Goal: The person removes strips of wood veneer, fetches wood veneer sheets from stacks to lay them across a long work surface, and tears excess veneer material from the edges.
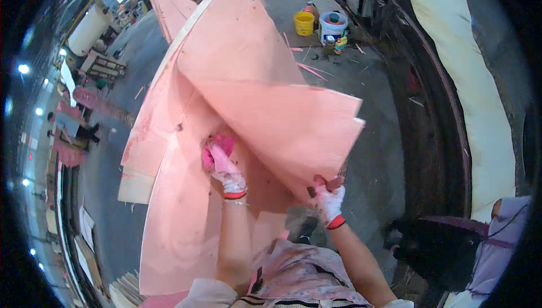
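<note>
A stack of large, thin pink sheets (186,223), like wood veneer, spreads before me. The upper sheet (276,116) is lifted and curled back, its near edge raised toward the right. My left hand (224,170), in a white glove with pink-stained fingers and a red cuff, is closed around a bright pink wad (224,144), possibly a sponge or cloth. It rests low over the sheet beneath, beside the fold. My right hand (328,202), gloved alike, pinches the raised sheet's near edge, where a dark reddish-brown patch shows. Its fingertips are partly hidden.
Beyond the stack on the right stand a yellow bucket (304,23) and a white bucket (332,27). Dark machinery edges and a long cream sheet (491,110) run along the right. Another person (502,246) is close at lower right; a person (73,124) stands far left.
</note>
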The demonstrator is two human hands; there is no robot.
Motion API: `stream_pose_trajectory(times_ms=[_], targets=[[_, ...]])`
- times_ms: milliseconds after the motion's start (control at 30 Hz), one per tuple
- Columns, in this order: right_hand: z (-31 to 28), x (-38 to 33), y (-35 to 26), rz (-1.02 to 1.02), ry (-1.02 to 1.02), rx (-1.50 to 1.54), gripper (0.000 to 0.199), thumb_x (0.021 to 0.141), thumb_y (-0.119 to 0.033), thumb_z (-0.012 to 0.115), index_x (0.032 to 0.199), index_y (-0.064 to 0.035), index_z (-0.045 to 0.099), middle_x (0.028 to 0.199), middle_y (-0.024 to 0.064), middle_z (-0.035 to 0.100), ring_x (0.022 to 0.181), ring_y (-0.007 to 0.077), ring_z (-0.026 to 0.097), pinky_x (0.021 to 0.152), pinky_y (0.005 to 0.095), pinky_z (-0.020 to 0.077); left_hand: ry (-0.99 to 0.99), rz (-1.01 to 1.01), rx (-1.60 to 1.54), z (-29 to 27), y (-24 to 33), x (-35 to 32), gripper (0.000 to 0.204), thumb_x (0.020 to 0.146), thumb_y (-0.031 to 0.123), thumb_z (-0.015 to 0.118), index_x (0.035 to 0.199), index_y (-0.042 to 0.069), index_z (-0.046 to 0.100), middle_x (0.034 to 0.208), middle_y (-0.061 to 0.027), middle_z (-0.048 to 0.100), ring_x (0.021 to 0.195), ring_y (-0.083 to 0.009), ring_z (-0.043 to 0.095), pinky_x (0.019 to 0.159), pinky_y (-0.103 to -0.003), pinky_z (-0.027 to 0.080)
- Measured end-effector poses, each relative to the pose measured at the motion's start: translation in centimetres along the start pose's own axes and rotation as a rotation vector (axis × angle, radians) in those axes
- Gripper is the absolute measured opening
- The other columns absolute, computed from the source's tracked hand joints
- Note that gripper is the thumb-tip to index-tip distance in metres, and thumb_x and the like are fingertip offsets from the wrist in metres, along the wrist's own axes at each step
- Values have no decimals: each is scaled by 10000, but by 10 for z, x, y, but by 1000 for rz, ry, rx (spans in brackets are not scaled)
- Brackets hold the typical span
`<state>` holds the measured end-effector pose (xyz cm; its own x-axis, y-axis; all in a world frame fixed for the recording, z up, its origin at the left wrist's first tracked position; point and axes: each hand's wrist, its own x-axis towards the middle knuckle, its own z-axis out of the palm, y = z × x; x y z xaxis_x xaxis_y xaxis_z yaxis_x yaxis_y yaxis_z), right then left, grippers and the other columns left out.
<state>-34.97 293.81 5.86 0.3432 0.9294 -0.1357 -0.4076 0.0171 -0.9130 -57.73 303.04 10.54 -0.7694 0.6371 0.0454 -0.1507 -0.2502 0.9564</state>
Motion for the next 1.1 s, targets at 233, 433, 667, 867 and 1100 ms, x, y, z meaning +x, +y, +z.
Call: stream_pose_trajectory(times_ms=[233,433,667,867,1100], targets=[[-81,31,-36,-22,351,-30,159,814,-120,710,859,-62,568,852,4,593,713,91,521,621,266,457,-136,591,588,1,-8,30,691,738,208,727,1326,21,414,1345,-168,412,1200,-294,431,990,-393,391],[-169,54,-27,-165,589,-63,135,830,-104,686,897,-15,608,814,3,616,694,88,546,618,267,469,-281,802,1377,-9,1,36,691,665,294,706,1290,124,466,1254,-175,457,1165,-349,429,984,-441,366],[-215,-14,-46,-228,784,-30,244,823,-110,698,1019,-4,600,936,19,627,797,111,556,716,282,479,-383,839,1655,-5,6,33,667,678,324,696,1278,153,461,1271,-168,452,1187,-351,414,985,-461,360],[-143,-31,-113,-559,576,-264,204,760,51,621,938,-49,611,911,18,641,816,102,590,655,261,499,-637,538,1536,8,-46,21,836,745,461,676,1383,57,318,1436,-205,305,1308,-384,273,1023,-477,304],[-118,-51,-221,-918,429,-698,365,661,-112,662,1024,-85,650,929,123,654,874,314,631,779,392,508,-1209,-489,414,50,-138,-31,841,767,414,684,1411,31,301,1434,-156,313,1291,-249,327,1066,-373,252]])
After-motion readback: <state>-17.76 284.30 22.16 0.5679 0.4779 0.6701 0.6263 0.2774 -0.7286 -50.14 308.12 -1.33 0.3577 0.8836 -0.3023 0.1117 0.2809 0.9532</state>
